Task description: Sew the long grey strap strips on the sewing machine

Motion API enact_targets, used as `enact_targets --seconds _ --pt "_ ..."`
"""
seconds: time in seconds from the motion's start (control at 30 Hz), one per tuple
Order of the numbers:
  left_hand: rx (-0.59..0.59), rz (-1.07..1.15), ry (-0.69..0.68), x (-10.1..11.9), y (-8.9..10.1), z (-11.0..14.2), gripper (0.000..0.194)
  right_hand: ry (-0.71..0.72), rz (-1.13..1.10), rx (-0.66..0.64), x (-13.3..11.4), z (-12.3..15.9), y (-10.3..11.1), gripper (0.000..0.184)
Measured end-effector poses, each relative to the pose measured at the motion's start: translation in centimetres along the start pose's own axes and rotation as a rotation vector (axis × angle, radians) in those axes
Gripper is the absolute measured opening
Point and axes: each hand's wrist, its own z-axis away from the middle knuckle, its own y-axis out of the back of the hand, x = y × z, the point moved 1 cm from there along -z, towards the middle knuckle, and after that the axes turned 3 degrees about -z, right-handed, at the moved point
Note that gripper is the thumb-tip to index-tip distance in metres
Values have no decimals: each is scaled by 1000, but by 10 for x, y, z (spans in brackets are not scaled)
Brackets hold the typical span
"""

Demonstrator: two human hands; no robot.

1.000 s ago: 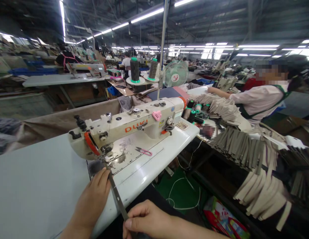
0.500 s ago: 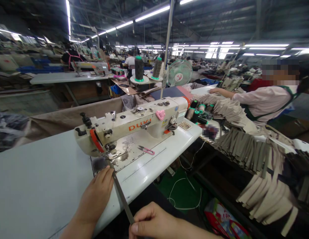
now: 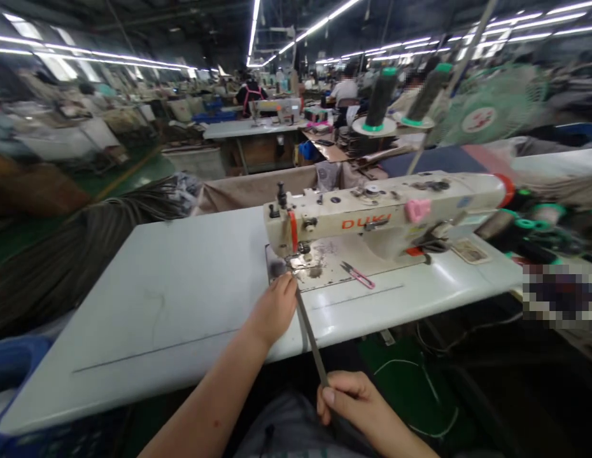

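Note:
A narrow dark grey strap [image 3: 311, 337] runs from the needle area of a white sewing machine [image 3: 341, 210] down over the table's front edge. Close to the presser foot, my left hand [image 3: 277, 306] has its fingers closed on the strap's far end. My right hand [image 3: 351, 401] pinches the strap lower down, in front of the table, between thumb and fingers. The strap looks taut between both hands. Pink thread snips [image 3: 358, 275] lie on the machine bed, right of the needle. My left fingers hide part of the strap at the foot.
The white tabletop [image 3: 181, 286] stretches left of the machine. Cones of dark thread [image 3: 380, 98] stand behind it, near a green fan [image 3: 491, 111]. A heap of dark straps [image 3: 81, 254] lies at the left, above a blue bin [image 3: 19, 362]. More spools sit at the right.
My view has turned left, so the machine and both hands appear further right. The co-worker at the right has left the frame. Both hands keep their hold on the strap.

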Motion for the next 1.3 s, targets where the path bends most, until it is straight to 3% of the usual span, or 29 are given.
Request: enact_targets --seconds 0.3,0.47,0.7,0.77,0.93,1.1,1.3 --pt "-42 -59 17 1 1 1 34 17 74 -63 7 -4 4 49" --pt "-26 -84 4 0 -1 3 30 95 140 -76 3 -9 8 48" --pt "55 -34 -35 0 1 10 35 156 175 124 -14 -11 -1 31" --pt "72 -81 -65 -3 -1 12 33 124 104 130 -11 -14 -4 32" --pt "50 -248 -292 -6 -4 13 31 41 -305 51 8 -22 -8 47" --pt "89 -298 -319 -7 -2 14 31 26 -287 67 7 -16 -5 44" --pt "72 -330 -378 -6 0 13 35 5 -315 -18 1 -4 -3 46"
